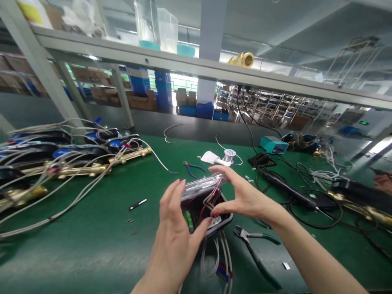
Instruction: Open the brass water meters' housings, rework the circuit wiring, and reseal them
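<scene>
My left hand (175, 228) grips the side of a small black electronic module (204, 204) with a clear cover, red and grey wires and a green part inside. My right hand (239, 194) pinches the module's top edge and cover from the right. Grey cables (225, 257) hang from the module toward me. Both hands hold it just above the green bench mat (101, 241).
A row of brass-bodied meters with grey cables (61, 163) lies at the left. Green-handled pliers (259, 255) lie right of my hands, blue-handled cutters (192, 167) behind. A soldering iron (288, 190), solder spool (229, 154) and teal box (273, 144) sit at the right. Another person's hand (384, 181) shows far right.
</scene>
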The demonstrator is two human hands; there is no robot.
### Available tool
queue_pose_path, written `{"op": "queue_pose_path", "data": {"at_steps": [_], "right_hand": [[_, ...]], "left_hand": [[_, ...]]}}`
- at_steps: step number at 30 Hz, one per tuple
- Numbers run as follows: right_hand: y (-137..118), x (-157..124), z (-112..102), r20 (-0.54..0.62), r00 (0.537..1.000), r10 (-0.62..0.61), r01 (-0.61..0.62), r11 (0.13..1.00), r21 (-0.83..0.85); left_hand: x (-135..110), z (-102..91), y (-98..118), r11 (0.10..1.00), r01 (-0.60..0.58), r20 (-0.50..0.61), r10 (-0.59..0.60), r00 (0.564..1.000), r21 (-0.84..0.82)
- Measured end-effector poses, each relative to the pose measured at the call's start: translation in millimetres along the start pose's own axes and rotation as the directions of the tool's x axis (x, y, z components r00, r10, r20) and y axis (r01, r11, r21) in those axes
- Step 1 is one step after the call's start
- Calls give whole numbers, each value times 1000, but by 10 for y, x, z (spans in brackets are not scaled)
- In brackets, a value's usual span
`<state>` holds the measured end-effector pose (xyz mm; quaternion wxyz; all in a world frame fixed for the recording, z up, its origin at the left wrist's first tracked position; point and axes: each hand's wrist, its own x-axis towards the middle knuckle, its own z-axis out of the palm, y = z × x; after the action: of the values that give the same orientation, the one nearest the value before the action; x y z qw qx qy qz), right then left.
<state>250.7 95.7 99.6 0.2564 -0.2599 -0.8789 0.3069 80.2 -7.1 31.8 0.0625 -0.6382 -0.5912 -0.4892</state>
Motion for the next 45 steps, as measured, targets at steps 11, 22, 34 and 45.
{"op": "queue_pose_path", "data": {"at_steps": [11,22,34,45], "right_hand": [[422,35,406,1,991,136,-117,848,517],[394,126,441,-8,975,222,-173,780,601],[397,196,556,93,905,415,-358,625,693],[403,94,559,115,884,453,-401,609,685]], "left_hand": [[56,65,-99,996,91,-25,-91,996,21],[41,-189,43,931,-221,221,159,962,292],[-32,-246,44,889,-338,263,261,929,311],[-75,-229,-61,919,-351,272,297,915,177]]}}
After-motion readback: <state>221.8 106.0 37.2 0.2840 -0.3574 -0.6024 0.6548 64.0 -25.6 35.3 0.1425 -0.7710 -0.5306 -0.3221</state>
